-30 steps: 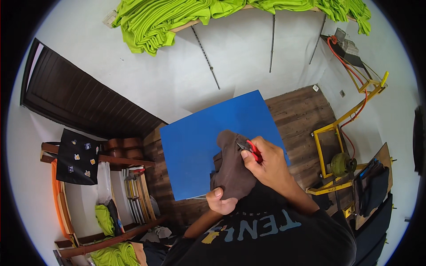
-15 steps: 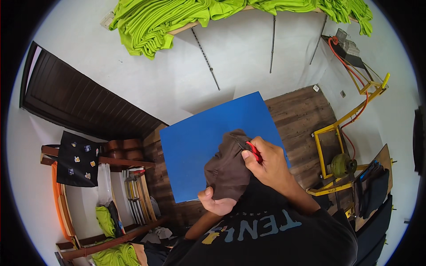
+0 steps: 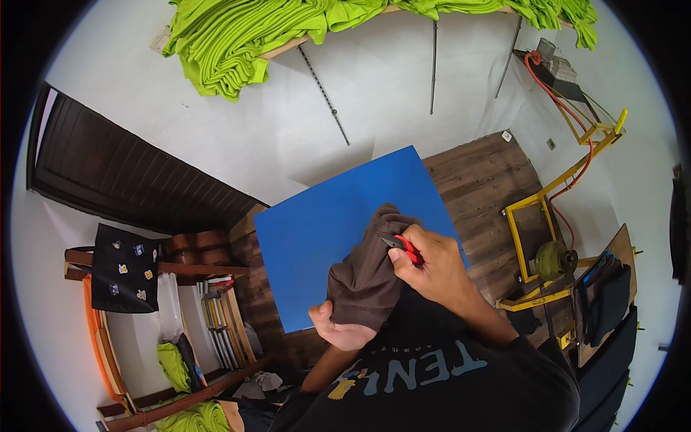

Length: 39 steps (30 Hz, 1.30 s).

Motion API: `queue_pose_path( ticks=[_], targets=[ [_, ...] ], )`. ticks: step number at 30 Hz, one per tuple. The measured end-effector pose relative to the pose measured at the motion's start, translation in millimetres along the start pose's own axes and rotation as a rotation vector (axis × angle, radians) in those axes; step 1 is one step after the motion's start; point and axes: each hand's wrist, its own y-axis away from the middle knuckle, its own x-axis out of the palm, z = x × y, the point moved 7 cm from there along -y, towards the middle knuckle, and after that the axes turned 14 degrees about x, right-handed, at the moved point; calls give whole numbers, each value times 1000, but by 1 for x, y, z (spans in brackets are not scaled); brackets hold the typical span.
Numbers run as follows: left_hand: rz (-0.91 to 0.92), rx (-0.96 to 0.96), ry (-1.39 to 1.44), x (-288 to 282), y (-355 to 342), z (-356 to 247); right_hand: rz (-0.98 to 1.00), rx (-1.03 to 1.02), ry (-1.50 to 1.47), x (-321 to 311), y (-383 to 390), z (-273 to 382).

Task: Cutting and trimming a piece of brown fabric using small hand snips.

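A piece of dark brown cloth (image 3: 363, 277) hangs bunched and creased between my hands, above the blue tabletop (image 3: 309, 245). At its lower left edge my left hand (image 3: 340, 327) grips it, thumb on top and the fingers hidden underneath. My right hand (image 3: 435, 263) is closed around small red-handled thread snips (image 3: 404, 246). Their dark blades point left over the upper part of the cloth; whether they touch it I cannot tell.
Bright green garments (image 3: 230, 43) lie stacked on a wall shelf at the back. To the right stands a yellow metal frame (image 3: 529, 237) with a red hose. A wooden rack (image 3: 194, 266) holds a black bag (image 3: 124, 270) at left, near a dark door (image 3: 122, 158).
The cloth has shifted and folded differently, its lower end moving slightly left with my left hand. The snips' blades now show more clearly, pointing left across it.
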Motion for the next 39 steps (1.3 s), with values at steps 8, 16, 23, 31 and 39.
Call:
queue_pose_path(
  ticks=[8,16,23,31,39],
  targets=[
    [-92,-76,-123,-3,3,-4,-21,-18,3,4,4,4],
    [-11,-127,-89,-1,6,-5,-17,47,12,2,10,2],
    [-36,-153,-110,-9,14,-10,9,82,-10,6,16,-1],
    [19,-80,-78,0,13,-14,47,-37,-64,15,22,15],
    [63,-121,44,7,18,-10,56,-164,-23,17,32,22]
  ],
)
